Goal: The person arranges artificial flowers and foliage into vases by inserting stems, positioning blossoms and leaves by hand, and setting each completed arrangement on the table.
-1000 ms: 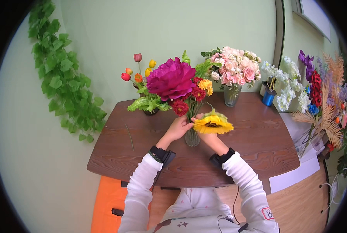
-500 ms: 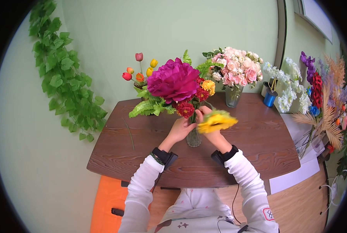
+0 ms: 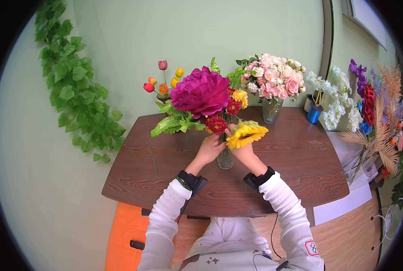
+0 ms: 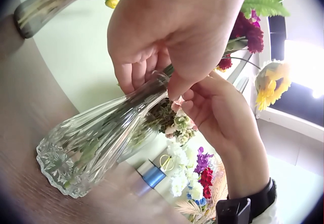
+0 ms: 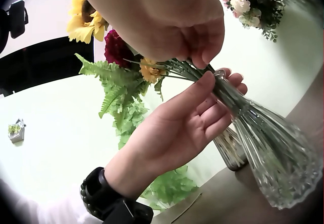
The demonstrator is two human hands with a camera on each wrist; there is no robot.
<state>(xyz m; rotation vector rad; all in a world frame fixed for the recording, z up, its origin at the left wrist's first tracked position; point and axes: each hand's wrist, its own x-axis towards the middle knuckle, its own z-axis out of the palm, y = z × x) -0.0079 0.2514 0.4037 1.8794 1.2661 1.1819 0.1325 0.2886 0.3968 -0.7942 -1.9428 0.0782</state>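
A clear glass vase with a ribbed body holds a bundle of green stems. My left hand holds the vase around its neck, thumb across the stems in the right wrist view. Just above the rim, my right hand pinches the stems, its curled fingers partly hiding them. A yellow sunflower droops on a bent stem over the right hand. From the vase also rise a large magenta peony, red flowers, a yellow-orange flower and green fern leaves.
Behind stand tulips at left and a glass vase of pink roses. A blue ribbon spool is near white blossoms at right. One loose stem lies on the brown table.
The sunflower head swung right and up, then came back left and now tilts more upright. Both hands stay at the vase neck, with only small shifts.
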